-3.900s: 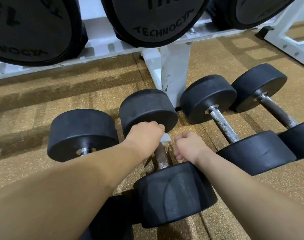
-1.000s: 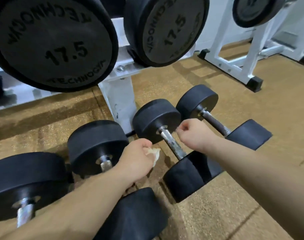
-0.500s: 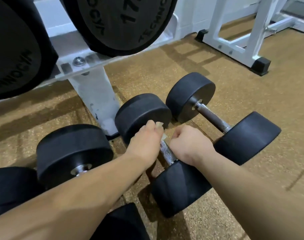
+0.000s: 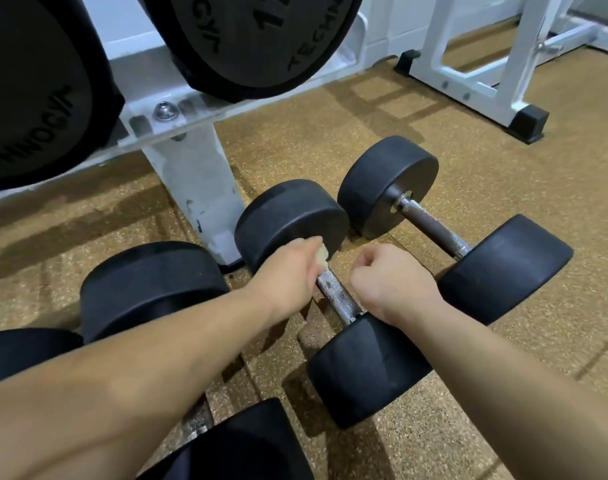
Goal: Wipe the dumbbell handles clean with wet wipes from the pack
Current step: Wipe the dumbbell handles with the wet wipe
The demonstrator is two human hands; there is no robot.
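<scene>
Head view: left hand (image 4: pixel 288 271) grips wet wipe (image 4: pixel 321 253) on dumbbell handle (image 4: pixel 337 297), right hand (image 4: pixel 389 282) an empty fist; I'd wrap, then twist.

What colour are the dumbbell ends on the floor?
The dumbbell ends are black; the head view shows it.

Most of the wipe (image 4: pixel 322 255) and far end of the handle (image 4: pixel 335 298) under the left hand (image 4: pixel 285 271).

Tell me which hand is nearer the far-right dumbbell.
Right. The right hand sits fisted just left of the far-right dumbbell; the left hand is farther left, pressing a wipe on the neighbouring handle.
</scene>
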